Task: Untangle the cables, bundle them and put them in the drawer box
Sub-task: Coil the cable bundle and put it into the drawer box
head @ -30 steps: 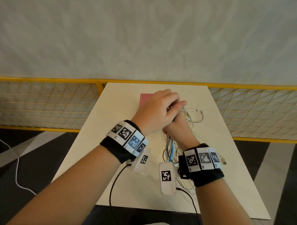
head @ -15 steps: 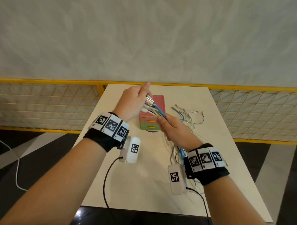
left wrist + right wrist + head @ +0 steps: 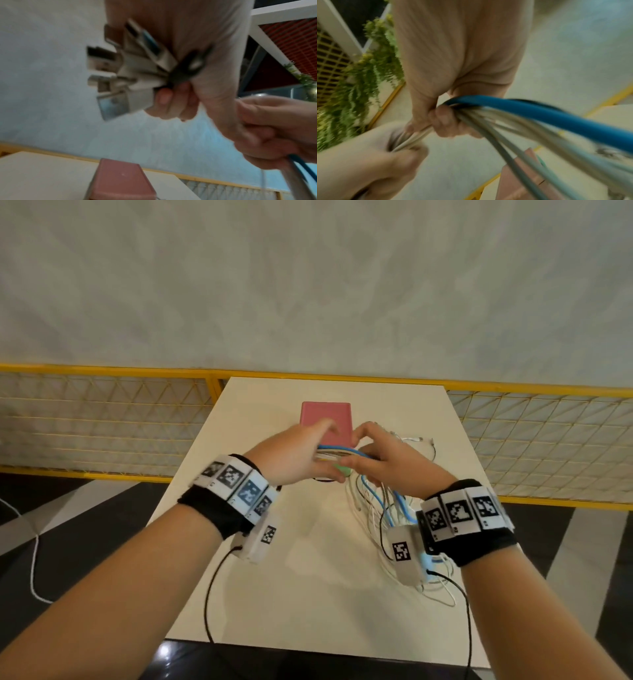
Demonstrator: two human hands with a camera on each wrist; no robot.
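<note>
A bundle of white, grey, black and blue cables (image 3: pixel 342 454) stretches between both hands above the table. My left hand (image 3: pixel 301 455) grips the plug end; in the left wrist view the USB plugs (image 3: pixel 123 67) fan out from its fist (image 3: pixel 173 86). My right hand (image 3: pixel 380 453) grips the same bundle a little further along, seen in the right wrist view with fingers (image 3: pixel 447 121) curled round the cables (image 3: pixel 530 119). The loose remainder of the cables (image 3: pixel 383 508) trails onto the table under my right wrist. The pink-topped drawer box (image 3: pixel 327 419) stands just behind the hands.
The cream table (image 3: pixel 308 594) is narrow, with its front edge close to me. A yellow mesh railing (image 3: pixel 102 419) runs behind and on both sides. Thin white cable ends (image 3: pixel 421 443) lie right of the box. Black sensor leads (image 3: pixel 212 590) hang from both wrists.
Both hands have dropped lower and drawn close together in front of the drawer box. The left hand has turned so the plug end points left, and the bundle now runs level between the hands.
</note>
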